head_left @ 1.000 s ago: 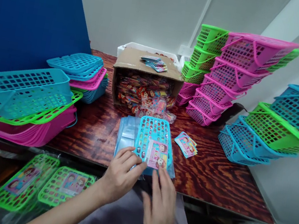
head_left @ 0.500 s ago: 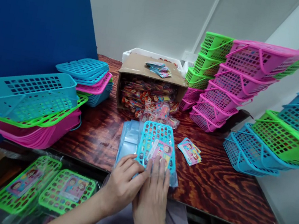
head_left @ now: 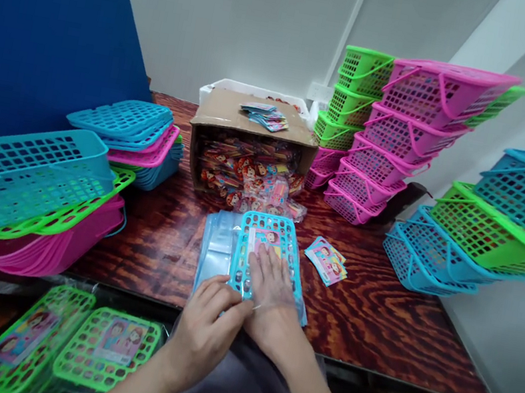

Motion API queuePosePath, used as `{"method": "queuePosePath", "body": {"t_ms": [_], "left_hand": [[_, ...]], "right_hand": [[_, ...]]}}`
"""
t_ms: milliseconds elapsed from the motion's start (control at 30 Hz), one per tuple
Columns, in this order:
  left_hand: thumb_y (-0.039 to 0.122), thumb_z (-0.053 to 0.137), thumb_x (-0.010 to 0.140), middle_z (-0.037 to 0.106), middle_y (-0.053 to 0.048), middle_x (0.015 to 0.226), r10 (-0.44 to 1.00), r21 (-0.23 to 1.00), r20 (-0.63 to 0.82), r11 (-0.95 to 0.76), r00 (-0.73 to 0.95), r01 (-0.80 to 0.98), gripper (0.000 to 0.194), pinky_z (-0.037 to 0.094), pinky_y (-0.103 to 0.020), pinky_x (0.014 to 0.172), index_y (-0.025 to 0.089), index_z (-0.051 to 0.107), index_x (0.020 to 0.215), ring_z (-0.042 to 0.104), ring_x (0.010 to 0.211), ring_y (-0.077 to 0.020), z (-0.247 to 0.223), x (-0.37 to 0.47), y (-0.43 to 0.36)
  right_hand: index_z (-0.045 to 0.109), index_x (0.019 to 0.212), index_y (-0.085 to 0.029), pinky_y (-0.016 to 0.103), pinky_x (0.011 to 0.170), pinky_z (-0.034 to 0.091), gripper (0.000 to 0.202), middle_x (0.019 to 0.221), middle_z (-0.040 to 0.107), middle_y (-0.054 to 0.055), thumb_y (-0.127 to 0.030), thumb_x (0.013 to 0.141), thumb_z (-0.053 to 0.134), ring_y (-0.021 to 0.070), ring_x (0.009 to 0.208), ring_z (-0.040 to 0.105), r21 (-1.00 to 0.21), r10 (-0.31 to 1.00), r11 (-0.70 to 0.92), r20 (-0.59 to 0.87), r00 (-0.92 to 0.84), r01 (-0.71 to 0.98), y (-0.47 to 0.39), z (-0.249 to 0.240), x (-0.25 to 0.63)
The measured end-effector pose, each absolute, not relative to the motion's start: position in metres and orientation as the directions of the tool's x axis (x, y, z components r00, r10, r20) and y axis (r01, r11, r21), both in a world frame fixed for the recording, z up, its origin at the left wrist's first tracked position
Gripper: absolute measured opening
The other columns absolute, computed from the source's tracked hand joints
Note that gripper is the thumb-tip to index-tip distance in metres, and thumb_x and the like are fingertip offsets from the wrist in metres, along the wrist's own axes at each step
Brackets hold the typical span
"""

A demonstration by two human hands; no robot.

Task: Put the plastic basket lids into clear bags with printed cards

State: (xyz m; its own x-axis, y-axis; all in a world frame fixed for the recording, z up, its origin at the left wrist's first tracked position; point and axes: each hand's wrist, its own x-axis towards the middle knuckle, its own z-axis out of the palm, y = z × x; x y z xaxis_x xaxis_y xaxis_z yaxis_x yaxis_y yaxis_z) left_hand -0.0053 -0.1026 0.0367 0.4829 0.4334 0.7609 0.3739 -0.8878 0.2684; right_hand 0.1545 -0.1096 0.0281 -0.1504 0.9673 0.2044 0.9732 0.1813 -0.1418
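A blue lattice basket face (head_left: pixel 293 256) lies on the table inside a clear plastic bag, with a pink printed card (head_left: pixel 269 237) on it. My right hand (head_left: pixel 270 293) is inside the bag's mouth, fingers spread flat over the card's lower part. My left hand (head_left: pixel 213 316) is at the near edge, thumb and fingers pinched on the clear bag (head_left: pixel 244 302). Beneath and to the left lies a pile of flat clear bags (head_left: pixel 217 249). Loose printed cards (head_left: pixel 327 261) rest to the right.
A cardboard box (head_left: pixel 255 124) of wrapped items stands behind, cards on top. Stacked pink baskets (head_left: pixel 403 147) and blue baskets (head_left: pixel 435 254) stand right. Nested baskets (head_left: pixel 41 184) sit left. Bagged green baskets (head_left: pixel 108 349) lie below the table's front edge at left.
My right hand has moved forward into the bag, and the card has slid up the basket face. My left hand stays pinched at the bag's near edge. The view has shifted slightly.
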Motion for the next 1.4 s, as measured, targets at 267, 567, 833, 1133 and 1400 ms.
{"method": "queuePosePath", "body": {"t_ms": [267, 567, 833, 1133, 1400], "left_hand": [[0.001, 0.058, 0.088, 0.061, -0.003, 0.087, 0.451, 0.287, 0.749, -0.881, 0.486, 0.376, 0.021, 0.050, -0.040, 0.098, 0.014, 0.064, 0.103, 0.055, 0.083, -0.0140, 0.034, -0.008, -0.104], [0.001, 0.057, 0.089, 0.062, -0.003, 0.087, 0.481, 0.317, 0.725, -0.868, 0.493, 0.382, 0.023, 0.052, -0.040, 0.095, 0.016, 0.064, 0.106, 0.056, 0.082, -0.0140, 0.030, -0.010, -0.105], [0.000, 0.057, 0.088, 0.061, -0.006, 0.090, 0.479, 0.340, 0.711, -0.875, 0.515, 0.345, 0.023, 0.052, -0.038, 0.094, 0.012, 0.064, 0.107, 0.055, 0.086, -0.0156, 0.029, -0.014, -0.108], [0.003, 0.056, 0.091, 0.062, -0.004, 0.086, 0.472, 0.299, 0.746, -0.868, 0.470, 0.397, 0.018, 0.053, -0.036, 0.092, 0.013, 0.065, 0.103, 0.056, 0.083, -0.0150, 0.034, -0.012, -0.104], [0.005, 0.054, 0.092, 0.063, -0.004, 0.086, 0.471, 0.293, 0.725, -0.871, 0.502, 0.394, 0.024, 0.054, -0.036, 0.092, 0.016, 0.065, 0.110, 0.057, 0.081, -0.0147, 0.033, -0.011, -0.107]], "right_hand": [[0.039, 0.149, -0.004, 0.060, 0.121, 0.014, 0.068, 0.160, 0.022, 0.021, -0.028, 0.088, 0.055, 0.0365, 0.149, 0.017, -0.100, 0.972, 0.102, 0.224, -0.077, 0.990, -0.110, 0.025, 0.149], [0.033, 0.151, -0.002, 0.062, 0.119, 0.018, 0.072, 0.160, 0.021, 0.023, -0.016, 0.083, 0.050, 0.0390, 0.148, 0.019, -0.025, 0.955, 0.103, 0.280, -0.092, 0.994, -0.109, 0.024, 0.148], [0.020, 0.154, 0.000, 0.057, 0.118, 0.027, 0.070, 0.162, 0.017, 0.023, -0.028, 0.096, 0.046, 0.0367, 0.150, 0.012, -0.089, 0.901, 0.158, 0.421, -0.107, 0.983, -0.150, 0.023, 0.142], [0.029, 0.152, -0.004, 0.057, 0.116, 0.030, 0.064, 0.160, 0.025, 0.021, -0.044, 0.102, 0.037, 0.0356, 0.150, 0.017, -0.142, 0.899, 0.083, 0.438, -0.012, 0.986, -0.149, 0.020, 0.146], [0.037, 0.149, -0.005, 0.055, 0.117, 0.030, 0.057, 0.158, 0.031, 0.019, -0.040, 0.104, 0.034, 0.0320, 0.148, 0.024, -0.128, 0.881, 0.093, 0.473, -0.022, 0.987, -0.150, 0.013, 0.157]]}}
